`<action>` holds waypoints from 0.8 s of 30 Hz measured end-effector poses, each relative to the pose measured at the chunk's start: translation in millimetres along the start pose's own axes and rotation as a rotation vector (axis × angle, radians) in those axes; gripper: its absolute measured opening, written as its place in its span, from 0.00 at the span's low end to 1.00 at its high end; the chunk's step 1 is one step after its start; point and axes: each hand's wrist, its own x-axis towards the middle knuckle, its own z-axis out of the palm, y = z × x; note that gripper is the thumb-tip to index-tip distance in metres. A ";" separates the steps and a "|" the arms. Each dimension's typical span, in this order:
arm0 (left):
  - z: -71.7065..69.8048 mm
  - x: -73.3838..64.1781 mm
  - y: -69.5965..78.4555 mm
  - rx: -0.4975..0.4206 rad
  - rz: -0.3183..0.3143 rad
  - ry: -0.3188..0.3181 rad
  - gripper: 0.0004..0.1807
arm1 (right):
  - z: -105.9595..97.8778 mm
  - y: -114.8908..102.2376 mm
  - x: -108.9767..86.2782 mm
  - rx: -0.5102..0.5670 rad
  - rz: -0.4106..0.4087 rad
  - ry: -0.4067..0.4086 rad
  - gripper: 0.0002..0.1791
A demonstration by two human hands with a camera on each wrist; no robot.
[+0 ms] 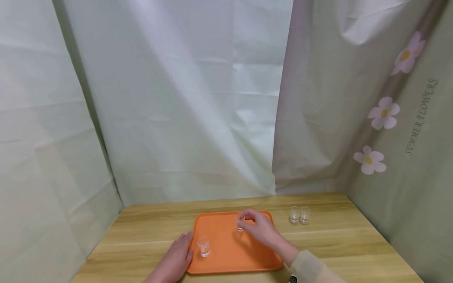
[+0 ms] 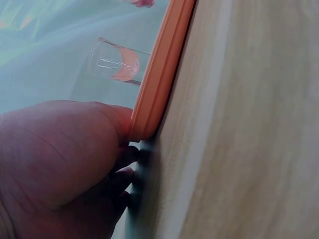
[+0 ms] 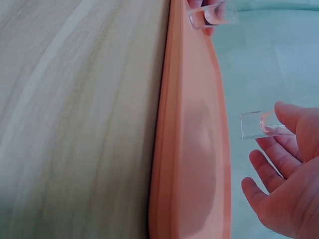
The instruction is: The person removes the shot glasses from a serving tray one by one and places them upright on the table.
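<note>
An orange tray (image 1: 223, 251) lies on the wooden table. In the head view my left hand (image 1: 175, 255) rests at the tray's left edge, its thumb touching the rim; the left wrist view shows this hand (image 2: 65, 154) against the tray's side. One clear shot glass (image 1: 203, 247) stands upright on the tray near that hand. With thumb and fingers my right hand (image 1: 260, 228) pinches a second shot glass (image 1: 240, 222) over the tray's far part. In the right wrist view that glass (image 3: 254, 124) appears apart from the tray surface, the other fingers of the hand (image 3: 294, 174) loosely bent.
Two more shot glasses (image 1: 299, 215) stand side by side on the table (image 1: 329, 236), right of the tray. A pale curtain (image 1: 184, 118) with printed flowers on its right side surrounds the table at the back and sides.
</note>
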 end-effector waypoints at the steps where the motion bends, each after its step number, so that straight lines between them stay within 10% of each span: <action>1: 1.1 0.1 -1.4 -0.003 0.007 0.007 0.30 | -1.3 0.3 -0.4 -0.006 -0.005 0.004 0.07; 8: 8.2 -0.6 -9.6 0.033 0.074 0.077 0.29 | -13.6 1.9 -2.7 -0.028 0.031 0.022 0.08; 24: -2.2 1.2 -3.0 -0.003 0.006 -0.005 0.30 | -48.5 7.5 -14.7 -0.020 0.076 0.077 0.08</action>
